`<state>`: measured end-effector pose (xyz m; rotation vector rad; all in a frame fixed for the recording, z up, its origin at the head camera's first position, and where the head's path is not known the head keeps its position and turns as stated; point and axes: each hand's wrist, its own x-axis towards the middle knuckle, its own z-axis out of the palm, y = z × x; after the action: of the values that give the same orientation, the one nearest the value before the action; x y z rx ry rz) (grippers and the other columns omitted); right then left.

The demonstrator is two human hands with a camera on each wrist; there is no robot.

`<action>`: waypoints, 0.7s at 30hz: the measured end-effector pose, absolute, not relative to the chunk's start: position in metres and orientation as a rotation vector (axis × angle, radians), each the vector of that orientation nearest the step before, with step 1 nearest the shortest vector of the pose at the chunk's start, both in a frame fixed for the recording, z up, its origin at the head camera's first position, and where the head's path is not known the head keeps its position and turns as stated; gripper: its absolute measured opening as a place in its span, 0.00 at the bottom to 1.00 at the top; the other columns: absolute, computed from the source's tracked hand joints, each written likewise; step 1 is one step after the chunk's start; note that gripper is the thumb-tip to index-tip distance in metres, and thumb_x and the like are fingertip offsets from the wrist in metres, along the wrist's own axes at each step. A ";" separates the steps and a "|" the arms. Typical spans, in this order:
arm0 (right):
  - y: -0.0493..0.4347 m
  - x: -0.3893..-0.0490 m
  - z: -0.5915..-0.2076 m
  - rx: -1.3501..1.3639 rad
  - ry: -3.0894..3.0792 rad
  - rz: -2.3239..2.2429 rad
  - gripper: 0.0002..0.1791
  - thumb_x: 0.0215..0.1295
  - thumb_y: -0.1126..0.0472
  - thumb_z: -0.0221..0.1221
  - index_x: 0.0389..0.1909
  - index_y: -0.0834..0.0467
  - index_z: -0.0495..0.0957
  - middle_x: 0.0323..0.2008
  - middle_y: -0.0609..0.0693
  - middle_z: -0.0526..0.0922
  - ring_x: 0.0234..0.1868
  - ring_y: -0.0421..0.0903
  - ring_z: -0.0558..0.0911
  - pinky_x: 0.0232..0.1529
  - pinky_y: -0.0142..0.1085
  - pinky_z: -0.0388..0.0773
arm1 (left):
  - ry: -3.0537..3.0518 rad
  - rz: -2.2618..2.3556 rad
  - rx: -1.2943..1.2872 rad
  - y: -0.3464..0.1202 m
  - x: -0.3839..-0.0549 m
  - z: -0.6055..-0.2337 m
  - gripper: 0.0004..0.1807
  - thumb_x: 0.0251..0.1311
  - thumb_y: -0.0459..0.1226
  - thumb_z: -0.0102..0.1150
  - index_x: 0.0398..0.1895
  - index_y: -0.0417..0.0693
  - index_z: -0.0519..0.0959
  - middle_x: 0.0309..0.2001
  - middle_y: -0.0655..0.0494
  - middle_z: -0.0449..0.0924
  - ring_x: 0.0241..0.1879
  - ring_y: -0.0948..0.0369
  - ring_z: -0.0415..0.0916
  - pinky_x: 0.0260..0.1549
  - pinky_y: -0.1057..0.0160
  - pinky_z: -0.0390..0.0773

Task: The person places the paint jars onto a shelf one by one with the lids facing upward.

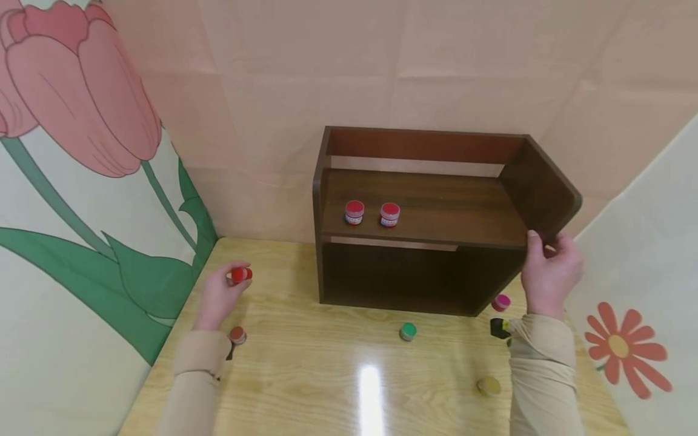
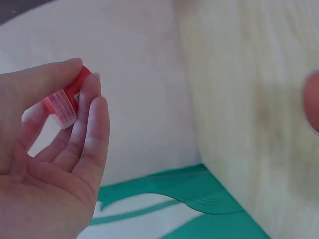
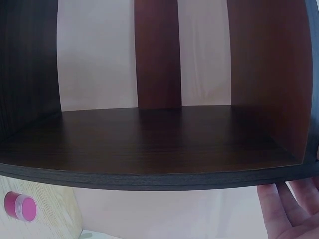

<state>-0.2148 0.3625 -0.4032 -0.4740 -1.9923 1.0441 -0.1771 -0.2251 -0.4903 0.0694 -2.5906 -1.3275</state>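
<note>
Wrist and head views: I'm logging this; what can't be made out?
- Head: label on the left jar on the shelf, too small.
- Left wrist: red jar, partly covered by the left hand.
- Left wrist: reddish thing, blurred, cut off at right.
- Right wrist: right hand, cut off at the corner.

Looks like a staged booth, walled by creased pale-pink cloth [image 1: 463, 66] and white flower-printed sheets [image 1: 71, 212], around a pale wood-grain tabletop [image 1: 305, 375].
</note>
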 end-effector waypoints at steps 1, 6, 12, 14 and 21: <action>0.362 -0.214 -0.403 -0.476 -1.994 1.044 0.20 0.69 0.50 0.64 0.47 0.65 0.84 0.40 0.47 0.85 0.32 0.27 0.77 0.39 0.21 0.74 | -2.584 -1.322 0.039 -0.222 -0.177 -0.487 0.19 0.61 0.27 0.69 0.55 0.39 0.81 0.48 0.41 0.82 0.29 0.54 0.75 0.27 0.67 0.76; 0.361 -0.213 -0.402 -0.492 -2.002 1.049 0.21 0.69 0.49 0.64 0.48 0.65 0.84 0.39 0.41 0.83 0.33 0.27 0.77 0.39 0.21 0.74 | -2.577 -1.279 -0.034 -0.209 -0.175 -0.468 0.17 0.59 0.24 0.68 0.51 0.41 0.81 0.46 0.42 0.83 0.29 0.54 0.76 0.31 0.63 0.79; 0.361 -0.213 -0.402 -0.500 -2.009 1.038 0.23 0.69 0.48 0.63 0.49 0.65 0.84 0.39 0.40 0.82 0.33 0.27 0.77 0.40 0.21 0.75 | -2.524 -1.233 -0.130 -0.197 -0.173 -0.447 0.19 0.56 0.23 0.70 0.51 0.40 0.81 0.46 0.43 0.83 0.30 0.54 0.79 0.33 0.59 0.81; 0.361 -0.213 -0.402 -0.504 -2.009 1.038 0.23 0.69 0.48 0.63 0.48 0.66 0.83 0.38 0.40 0.82 0.33 0.27 0.77 0.40 0.21 0.75 | -2.510 -1.219 -0.170 -0.195 -0.172 -0.441 0.20 0.56 0.23 0.71 0.52 0.39 0.81 0.46 0.42 0.83 0.32 0.53 0.80 0.35 0.56 0.83; 0.361 -0.213 -0.402 -0.513 -2.005 1.053 0.23 0.70 0.48 0.63 0.49 0.65 0.83 0.38 0.40 0.82 0.34 0.28 0.78 0.41 0.22 0.76 | -2.480 -1.175 -0.295 -0.183 -0.165 -0.418 0.21 0.55 0.26 0.74 0.52 0.38 0.81 0.45 0.43 0.84 0.37 0.50 0.82 0.41 0.50 0.84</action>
<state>-0.2134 0.3613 -0.4023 -0.5133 -2.0047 1.0528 -0.1652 -0.1830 -0.4181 -0.2951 -2.4801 -1.1750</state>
